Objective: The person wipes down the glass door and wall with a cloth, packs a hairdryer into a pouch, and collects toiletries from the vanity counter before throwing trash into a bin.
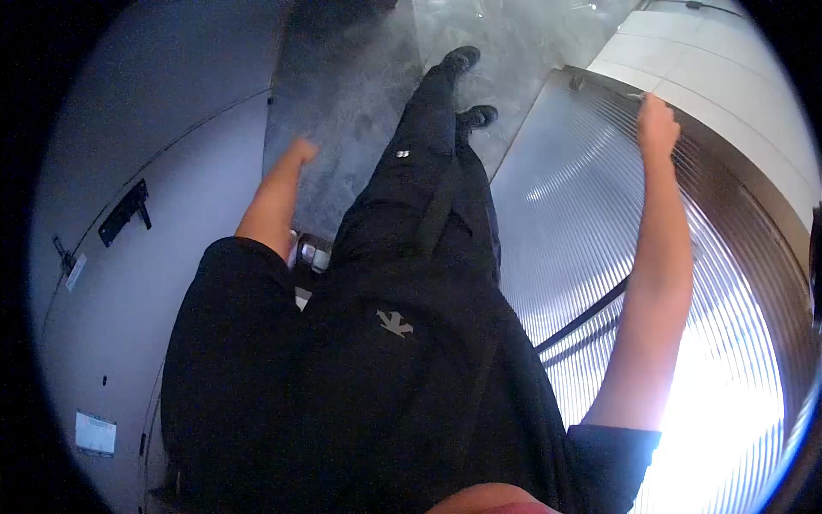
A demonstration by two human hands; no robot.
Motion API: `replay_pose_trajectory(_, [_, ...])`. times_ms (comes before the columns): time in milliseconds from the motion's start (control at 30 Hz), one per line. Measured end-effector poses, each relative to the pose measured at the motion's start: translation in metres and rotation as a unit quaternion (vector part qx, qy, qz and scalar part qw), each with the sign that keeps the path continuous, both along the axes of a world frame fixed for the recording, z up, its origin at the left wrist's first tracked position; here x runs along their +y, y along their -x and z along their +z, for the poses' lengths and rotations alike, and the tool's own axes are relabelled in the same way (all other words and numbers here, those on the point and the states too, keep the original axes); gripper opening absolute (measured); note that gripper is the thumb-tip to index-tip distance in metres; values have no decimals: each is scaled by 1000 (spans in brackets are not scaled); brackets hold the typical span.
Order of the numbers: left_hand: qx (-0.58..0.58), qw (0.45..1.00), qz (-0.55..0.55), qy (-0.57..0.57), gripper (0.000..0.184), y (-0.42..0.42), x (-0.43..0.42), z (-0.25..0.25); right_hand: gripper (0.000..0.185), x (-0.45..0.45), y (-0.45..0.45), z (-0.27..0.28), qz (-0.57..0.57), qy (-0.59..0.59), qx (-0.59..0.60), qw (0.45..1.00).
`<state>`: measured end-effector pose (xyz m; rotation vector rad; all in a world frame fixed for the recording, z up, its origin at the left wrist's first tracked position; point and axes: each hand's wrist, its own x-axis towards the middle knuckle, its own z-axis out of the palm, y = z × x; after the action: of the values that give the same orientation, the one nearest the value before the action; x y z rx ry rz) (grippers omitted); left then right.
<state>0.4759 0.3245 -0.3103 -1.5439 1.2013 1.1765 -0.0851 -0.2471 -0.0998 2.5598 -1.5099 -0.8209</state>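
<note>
My left hand [302,152] hangs low at my left side, over the grey floor. It is smeared by motion, so its fingers do not show clearly, and it touches nothing that I can see. My right arm reaches forward along a ribbed translucent door [556,184] with a dark frame. My right hand [658,128] is closed at the frame's far end, where a small shiny door handle [635,97] shows by the fingers. Most of that handle is hidden by the hand.
A grey panelled wall [205,171] with a black latch [126,212] and a white label [95,434] stands on my left. White tiles [693,64] lie beyond the door frame. Smooth grey floor [360,94] runs ahead of my shoes. Strong light glares through the ribbed door.
</note>
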Motion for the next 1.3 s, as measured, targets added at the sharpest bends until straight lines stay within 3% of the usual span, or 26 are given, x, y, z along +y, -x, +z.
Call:
replay_pose_trajectory(33, [-37,978,206,17,43,18,6,70,30,13,5,-13,-17,-6,-75,997])
replay_pose_trajectory(67, [-37,939,335,-75,44,14,39,93,31,41,-18,6,-62,-51,-151,985])
replay_pose_trajectory(100, [-35,876,453,-164,45,14,65,101,30,60,-9,-20,-62,-61,-211,974])
replay_pose_trajectory(133, [31,787,591,-173,46,17,111,89,28,90,-26,-2,-106,-110,-232,961])
replay_pose_trajectory(167, [41,718,663,-206,50,47,107,104,27,120,-33,0,-145,-154,-217,953])
replay_pose_trajectory(200, [41,644,725,-240,55,78,101,122,29,148,-17,-32,-139,-184,-276,933])
replay_pose_trajectory(233, [68,636,736,-222,54,111,87,129,29,178,-14,-35,-181,-219,-314,906])
replay_pose_trajectory(300, [138,707,682,-126,53,169,54,131,34,233,-5,-44,-236,-178,-365,883])
replay_pose_trajectory(367, [179,791,585,-9,52,204,21,133,46,308,32,-58,-338,-149,-317,873])
replay_pose_trajectory(400, [183,823,536,47,51,210,9,131,52,332,45,-54,-394,-217,-281,848])
replay_pose_trajectory(467, [178,850,487,95,50,207,-15,132,52,377,90,-87,-345,-313,-162,870])
replay_pose_trajectory(500, [171,857,473,108,50,201,-22,134,50,398,105,-81,-371,-298,-183,860])
replay_pose_trajectory(533, [164,866,458,116,49,193,-28,134,46,431,136,-135,-330,-288,-181,880])
replay_pose_trajectory(600, [144,879,438,125,48,177,-30,141,40,428,147,-93,-493,-269,-221,797])
replay_pose_trajectory(733, [131,900,389,148,46,141,-34,151,31,420,158,-74,-578,-197,-290,737])
replay_pose_trajectory(900, [198,902,329,198,44,78,-31,102,33,426,121,-79,-608,-93,-349,706])
replay_pose_trajectory(933, [224,892,323,226,43,62,-42,93,33,421,90,-40,-629,-51,-367,684])
replay_pose_trajectory(1000, [200,904,265,269,42,36,-70,96,33,450,63,-105,-624,21,-417,661])
replay_pose_trajectory(1033, [158,919,223,285,41,29,-87,107,34,457,48,-118,-642,14,-436,631])
replay_pose_trajectory(1100, [89,980,31,175,41,-26,-129,79,36,475,-19,-137,-686,12,-479,548])
replay_pose_trajectory(1133, [80,985,-4,151,38,-31,-142,70,35,468,-52,-69,-690,-8,-518,506])
replay_pose_trajectory(1167, [91,984,-6,155,35,-27,-165,62,33,454,-94,25,-693,-29,-552,462])
replay_pose_trajectory(1200, [124,972,50,193,32,-16,-188,57,33,454,-96,-15,-657,4,-558,507])
replay_pose_trajectory(1233, [198,939,148,238,29,8,-215,74,32,442,-113,-7,-620,39,-559,550])
replay_pose_trajectory(1267, [306,868,296,256,29,31,-232,98,33,421,-111,0,-645,-1,-583,494])
replay_pose_trajectory(1300, [414,765,425,249,30,60,-251,146,34,417,-143,68,-676,-46,-594,434])
